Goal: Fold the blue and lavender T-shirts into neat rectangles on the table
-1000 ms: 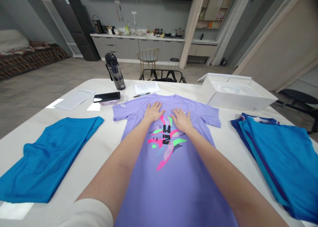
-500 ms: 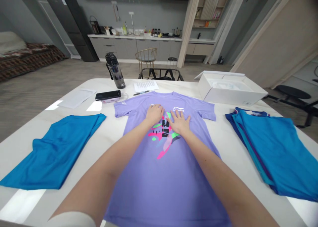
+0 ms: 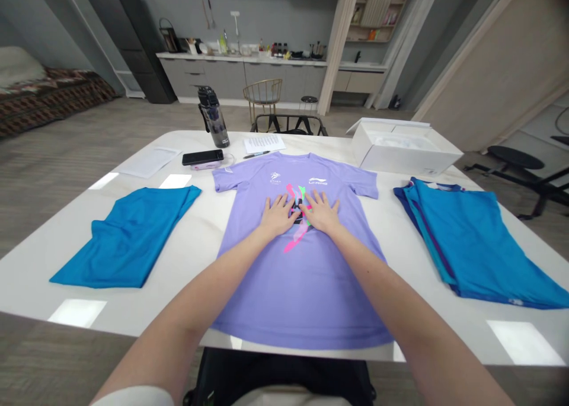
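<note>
A purple T-shirt (image 3: pixel 302 293) lies spread face up on the white table, its collar at the far side and its hem at the near edge. Both palms rest on its chest, partly covering a pink, green and black print. My left hand (image 3: pixel 278 215) is flat with fingers spread, just left of the print's middle. My right hand (image 3: pixel 323 212) also lies flat and spread, its fingertips close to those of the left. To the left is a folded blue garment (image 3: pixel 127 237). At the right lies a stack of folded blue and navy garments (image 3: pixel 480 240).
Behind the shirt are a dark water bottle (image 3: pixel 216 120), a phone (image 3: pixel 203 157) on a small box, a pen (image 3: pixel 256 154) and printed paper (image 3: pixel 265 142). A white sheet (image 3: pixel 150 162) lies left. An open white box (image 3: pixel 406 154) stands at the back right of the table (image 3: pixel 186 299).
My left hand has slid toward me, uncovering the left chest logo, and its fingers have spread flat. The view has shifted, so the shirt's hem and the table's near edge now show.
</note>
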`<state>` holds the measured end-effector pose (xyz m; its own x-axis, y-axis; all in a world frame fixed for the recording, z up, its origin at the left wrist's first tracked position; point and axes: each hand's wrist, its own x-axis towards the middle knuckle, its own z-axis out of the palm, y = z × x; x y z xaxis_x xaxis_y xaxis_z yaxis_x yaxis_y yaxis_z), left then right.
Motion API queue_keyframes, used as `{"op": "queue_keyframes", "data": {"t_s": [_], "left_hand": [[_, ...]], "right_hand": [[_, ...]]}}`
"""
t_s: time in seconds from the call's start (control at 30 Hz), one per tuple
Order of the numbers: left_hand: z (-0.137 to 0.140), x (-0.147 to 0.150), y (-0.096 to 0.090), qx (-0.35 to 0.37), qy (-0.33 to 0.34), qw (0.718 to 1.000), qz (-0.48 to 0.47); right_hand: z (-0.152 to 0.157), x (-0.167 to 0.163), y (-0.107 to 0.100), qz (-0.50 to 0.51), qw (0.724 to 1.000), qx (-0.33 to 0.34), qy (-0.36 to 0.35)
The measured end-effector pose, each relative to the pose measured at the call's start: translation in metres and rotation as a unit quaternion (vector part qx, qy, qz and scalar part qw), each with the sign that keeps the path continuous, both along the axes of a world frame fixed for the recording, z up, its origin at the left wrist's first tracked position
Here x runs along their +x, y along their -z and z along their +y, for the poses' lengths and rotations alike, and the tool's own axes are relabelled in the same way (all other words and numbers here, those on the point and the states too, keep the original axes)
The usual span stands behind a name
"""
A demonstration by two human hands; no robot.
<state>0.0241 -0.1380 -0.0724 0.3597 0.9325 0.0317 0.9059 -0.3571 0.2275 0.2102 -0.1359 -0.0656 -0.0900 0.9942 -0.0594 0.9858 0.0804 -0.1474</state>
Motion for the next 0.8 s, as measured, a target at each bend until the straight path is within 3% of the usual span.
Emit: {"op": "queue_keyframes", "data": {"t_s": [0.47,0.63,0.8], "left_hand": [[-0.089,-0.027,-0.006,0.027,0.01,1.0,-0.003],[-0.122,-0.036,-0.006,0.037,0.059,0.998,0.002],[-0.156,-0.044,-0.009,0.003,0.082,0.996,0.024]], "right_hand": [[-0.105,0.022,-0.003,-0.022,1.0,0.012,0.007],[-0.132,0.023,-0.002,-0.027,1.0,0.011,-0.01],[-0.157,0.026,-0.002,-0.026,0.999,0.002,-0.033]]}}
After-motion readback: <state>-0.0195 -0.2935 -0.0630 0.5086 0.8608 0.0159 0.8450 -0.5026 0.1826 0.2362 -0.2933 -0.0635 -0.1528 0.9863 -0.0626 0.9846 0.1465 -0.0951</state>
